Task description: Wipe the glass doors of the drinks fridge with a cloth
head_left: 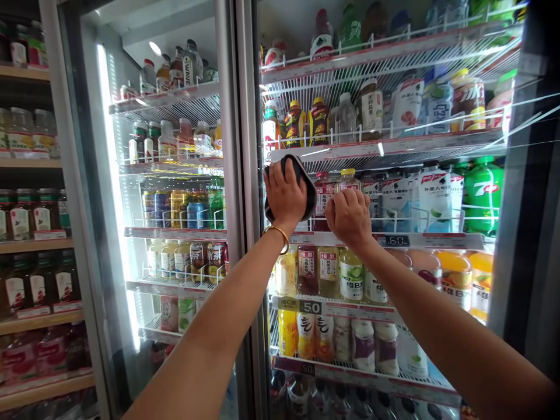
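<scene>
My left hand (285, 195), with a gold-coloured bangle (280, 236) at the wrist, presses its fingers over a black rounded pad with a pale rim (311, 198). This pad is at the left side of the right-hand glass door, and my hand covers most of it. To the right, my right hand (350, 216) is closed with the fingers curled in; whatever they may hold is hidden. Behind the hands are a dark red bottle (321, 195) and a yellow-capped bottle (349, 178) on a wire shelf (437, 240).
A metal door frame (238, 146) divides two lit drinks coolers. Several shelves hold bottles and cans, including a green bottle (483, 189) at the right and a blue can (196, 213) at the left. Wooden shelves (39, 245) with more bottles stand at the far left.
</scene>
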Available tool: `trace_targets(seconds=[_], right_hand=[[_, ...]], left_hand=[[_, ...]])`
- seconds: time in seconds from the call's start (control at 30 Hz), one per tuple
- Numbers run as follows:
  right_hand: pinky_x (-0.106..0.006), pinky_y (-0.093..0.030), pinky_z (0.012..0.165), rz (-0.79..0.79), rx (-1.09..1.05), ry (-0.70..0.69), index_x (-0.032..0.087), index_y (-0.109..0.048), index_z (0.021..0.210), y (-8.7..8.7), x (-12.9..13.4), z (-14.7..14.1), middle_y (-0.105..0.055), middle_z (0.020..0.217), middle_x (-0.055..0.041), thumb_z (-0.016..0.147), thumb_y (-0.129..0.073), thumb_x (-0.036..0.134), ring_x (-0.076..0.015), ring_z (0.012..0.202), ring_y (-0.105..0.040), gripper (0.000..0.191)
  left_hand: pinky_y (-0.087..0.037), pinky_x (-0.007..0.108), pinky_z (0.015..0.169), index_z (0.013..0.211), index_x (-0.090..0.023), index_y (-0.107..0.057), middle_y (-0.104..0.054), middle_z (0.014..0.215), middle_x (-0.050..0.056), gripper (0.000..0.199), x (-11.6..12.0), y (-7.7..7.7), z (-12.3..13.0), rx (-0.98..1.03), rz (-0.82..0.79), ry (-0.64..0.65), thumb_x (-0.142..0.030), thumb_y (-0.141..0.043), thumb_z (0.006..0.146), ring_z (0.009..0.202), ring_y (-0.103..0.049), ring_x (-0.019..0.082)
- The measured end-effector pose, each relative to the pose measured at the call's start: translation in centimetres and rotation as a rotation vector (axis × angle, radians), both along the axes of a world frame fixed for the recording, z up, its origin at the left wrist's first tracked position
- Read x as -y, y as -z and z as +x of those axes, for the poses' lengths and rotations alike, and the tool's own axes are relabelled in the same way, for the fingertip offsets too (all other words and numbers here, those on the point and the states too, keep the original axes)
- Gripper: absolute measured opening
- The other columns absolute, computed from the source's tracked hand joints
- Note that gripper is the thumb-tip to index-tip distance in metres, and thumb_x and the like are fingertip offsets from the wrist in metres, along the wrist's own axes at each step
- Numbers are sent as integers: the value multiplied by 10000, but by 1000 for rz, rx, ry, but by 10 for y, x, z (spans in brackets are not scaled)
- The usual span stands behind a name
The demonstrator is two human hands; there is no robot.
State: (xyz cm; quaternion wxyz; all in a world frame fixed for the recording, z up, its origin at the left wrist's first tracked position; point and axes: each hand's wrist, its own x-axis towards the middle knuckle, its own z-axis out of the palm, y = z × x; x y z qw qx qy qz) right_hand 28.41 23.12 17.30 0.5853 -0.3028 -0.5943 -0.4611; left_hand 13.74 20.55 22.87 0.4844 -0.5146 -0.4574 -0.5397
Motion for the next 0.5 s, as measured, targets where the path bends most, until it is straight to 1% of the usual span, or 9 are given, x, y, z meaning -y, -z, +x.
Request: trace_targets(seconds=[0.07,0.1,0.17,0.27,0.33,0.4,0.43,0.5], right_hand=[[-324,-280,743,8,-10,17,192,-536,754,0,1,0,-513,804,-63,912,-368,283,-205,808,-411,248],[-324,-282,746,7,-17,25,192,-535,751,0,1,1,-513,803,-64,907,-372,281,-207,810,-412,243],[-326,-285,749,-5,-38,35,191,-534,741,1,2,2,-514,797,-65,900,-378,281,-210,813,-415,240],[-331,-287,747,-37,-47,30,188,-537,737,2,2,2,-519,793,-67,905,-378,295,-212,812,-420,255],[-335,-291,753,-49,-35,18,185,-543,743,3,2,2,-527,800,-69,911,-369,296,-213,815,-424,265],[-340,-296,758,-55,-28,1,182,-550,752,3,2,2,-531,808,-72,915,-358,289,-213,821,-427,274],[-343,-298,758,-59,-30,-8,180,-554,756,3,2,2,-531,809,-73,917,-351,287,-214,822,-428,280],[-348,-303,755,-64,-35,-30,179,-556,758,3,1,1,-525,806,-74,919,-342,292,-215,821,-428,291]], left_hand=[[-200,544,1180,1383,-127,-365,-414,1430,172,474,-2,2,10,-105,-20,21,-318,-361,950,1401,-278,309],[-198,538,1182,1386,-132,-365,-413,1434,166,476,-2,5,12,-172,-41,27,-324,-359,950,1405,-272,305],[-203,518,1185,1388,-144,-370,-409,1441,150,476,2,18,10,-337,-96,31,-333,-364,951,1411,-265,293],[-239,472,1183,1376,-169,-394,-428,1434,114,460,13,41,-7,-611,-158,34,-344,-382,951,1409,-283,261],[-258,462,1179,1365,-176,-409,-446,1423,104,451,21,51,-26,-724,-180,41,-349,-399,948,1401,-303,250],[-279,465,1170,1360,-182,-414,-452,1421,102,449,26,54,-43,-741,-197,43,-350,-417,944,1392,-323,248],[-288,467,1165,1360,-181,-413,-452,1421,108,450,28,52,-50,-703,-195,41,-349,-422,942,1388,-329,249],[-299,476,1157,1361,-170,-408,-449,1417,131,457,26,44,-56,-541,-153,38,-347,-426,940,1386,-328,262]])
